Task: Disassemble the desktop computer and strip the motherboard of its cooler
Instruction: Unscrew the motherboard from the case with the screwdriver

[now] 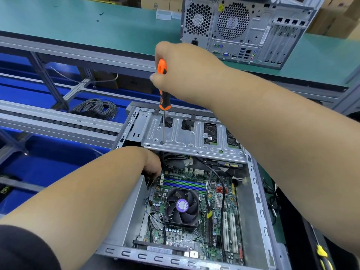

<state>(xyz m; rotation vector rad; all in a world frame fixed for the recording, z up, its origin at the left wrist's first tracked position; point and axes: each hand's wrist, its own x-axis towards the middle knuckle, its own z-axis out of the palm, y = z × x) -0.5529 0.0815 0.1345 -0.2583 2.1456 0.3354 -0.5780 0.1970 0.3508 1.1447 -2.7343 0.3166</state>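
Observation:
An open desktop case [259, 221] lies on its side in front of me. Inside it sits the green motherboard [220, 203] with a black cooler fan [182, 206] on top. A silver drive cage [187, 137] spans the far end of the case. My right hand [183, 75] grips an orange and black screwdriver [163, 94] held upright, its tip resting in a hole of the cage. My left hand [152, 162] reaches under the cage's left corner at the case wall; its fingers are hidden.
A second grey computer tower [247, 30] stands on the green bench [78, 26] at the back, rear panel facing me. A coil of grey cable [95, 108] lies at the left on blue bins, behind a metal conveyor rail [58, 121].

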